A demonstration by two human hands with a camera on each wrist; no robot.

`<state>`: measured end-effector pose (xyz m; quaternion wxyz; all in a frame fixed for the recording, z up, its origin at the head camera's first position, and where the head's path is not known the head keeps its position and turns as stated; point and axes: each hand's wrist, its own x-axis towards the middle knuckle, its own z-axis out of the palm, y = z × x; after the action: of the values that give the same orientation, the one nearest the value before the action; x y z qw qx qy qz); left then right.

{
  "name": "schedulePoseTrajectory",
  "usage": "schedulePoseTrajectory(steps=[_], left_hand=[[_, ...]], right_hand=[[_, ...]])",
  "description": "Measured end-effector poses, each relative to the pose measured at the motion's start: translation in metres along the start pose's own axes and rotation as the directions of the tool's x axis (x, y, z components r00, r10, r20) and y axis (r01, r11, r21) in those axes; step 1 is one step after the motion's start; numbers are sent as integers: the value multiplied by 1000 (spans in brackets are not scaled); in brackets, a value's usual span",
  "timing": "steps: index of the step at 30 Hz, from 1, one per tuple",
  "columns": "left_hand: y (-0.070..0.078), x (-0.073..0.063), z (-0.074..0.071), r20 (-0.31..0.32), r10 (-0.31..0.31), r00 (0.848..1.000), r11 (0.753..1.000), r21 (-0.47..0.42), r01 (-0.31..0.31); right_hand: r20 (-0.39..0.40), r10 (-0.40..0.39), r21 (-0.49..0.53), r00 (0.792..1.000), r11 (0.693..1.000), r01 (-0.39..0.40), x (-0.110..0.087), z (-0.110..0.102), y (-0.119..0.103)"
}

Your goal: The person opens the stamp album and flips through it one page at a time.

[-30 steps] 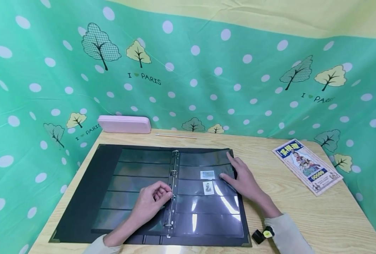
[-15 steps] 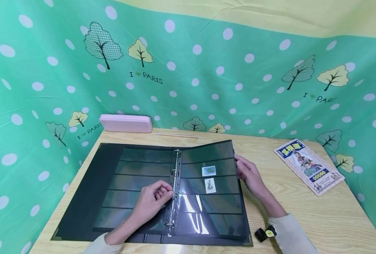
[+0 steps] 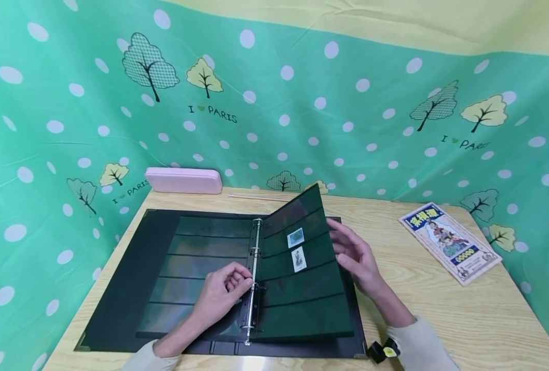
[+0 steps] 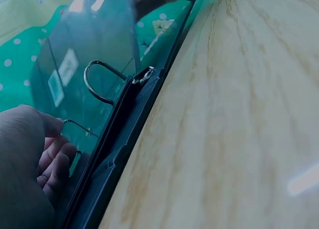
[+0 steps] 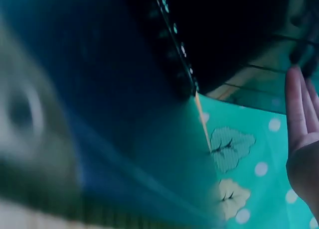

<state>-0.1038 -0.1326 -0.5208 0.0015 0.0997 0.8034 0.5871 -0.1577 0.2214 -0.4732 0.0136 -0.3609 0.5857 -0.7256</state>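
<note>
A black ring-binder stamp album (image 3: 112,288) lies open on the table. Its right-hand stock page (image 3: 302,319), with clear strips, stands tilted up from the rings. A blue stamp (image 3: 295,237) and a grey portrait stamp (image 3: 298,258) sit in neighbouring strips. My left hand (image 3: 223,293) is at the metal spine; in the left wrist view its thumb and curled finger pinch a binder ring (image 4: 77,124). Behind the raised page's outer edge is my right hand (image 3: 360,260); its fingers (image 5: 295,102) are straight in the right wrist view and touch the page.
A pink case (image 3: 183,180) stands at the back left, and a thin stick-like tool (image 3: 255,197) lies to its right. A printed booklet (image 3: 449,242) is at the right. A polka-dot curtain (image 3: 274,103) borders the table's back. A small black object (image 3: 377,352) sits by the right sleeve.
My right hand has gone from lying on the page to behind its edge, and the page has swung up and leftward with both stamps. The left hand stays at the rings.
</note>
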Motion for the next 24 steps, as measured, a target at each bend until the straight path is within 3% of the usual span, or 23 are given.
schedulePoseTrajectory(steps=[4,9,16,24], left_hand=[[0,1,0,-4,15,1000,1000,-2,-15],[-1,0,1,-4,20,1000,1000,-16,-20],[11,0,2,-36,-8,999,999,-32,7],[54,-6,3,12,132,991,991,-31,-132]], right_hand=[[-1,-18,-158,1000,987,18,-2,11,-5],[-29,61,-364,998,929,-67,-7,26,-12],[-21,89,-407,996,909,-90,-7,43,-18],[32,88,-432,996,899,-66,-10,64,-34]])
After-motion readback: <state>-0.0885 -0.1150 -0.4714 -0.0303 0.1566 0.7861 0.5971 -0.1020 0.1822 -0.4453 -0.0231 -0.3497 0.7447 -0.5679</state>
